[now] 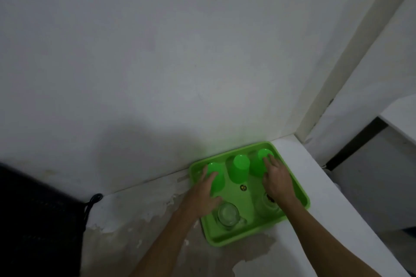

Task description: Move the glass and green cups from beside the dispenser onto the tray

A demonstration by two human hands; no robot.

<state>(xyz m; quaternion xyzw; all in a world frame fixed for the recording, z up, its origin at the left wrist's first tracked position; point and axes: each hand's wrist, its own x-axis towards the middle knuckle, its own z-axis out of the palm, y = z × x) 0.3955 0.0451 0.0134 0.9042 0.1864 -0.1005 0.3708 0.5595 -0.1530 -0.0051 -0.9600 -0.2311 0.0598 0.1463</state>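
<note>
Three green cups stand inverted along the back of the tray point(258, 235); the left hand point(206, 195) cups the left green cup point(215, 177), the right hand point(278, 181) rests loosely on the right green cup point(261, 163) — two glass cups point(227, 215) sit nearer; seat each flat, then let go gently.

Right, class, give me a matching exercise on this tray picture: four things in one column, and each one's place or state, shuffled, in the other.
Things:
1. left hand
2. right hand
3. middle green cup
4. glass mug

Places or states:
A. clear, at the near side of the tray
B. on the far-right green cup
C. untouched, between two others
D. on the far-left green cup

Pairs: 1-D, 2-B, 3-C, 4-A
</note>
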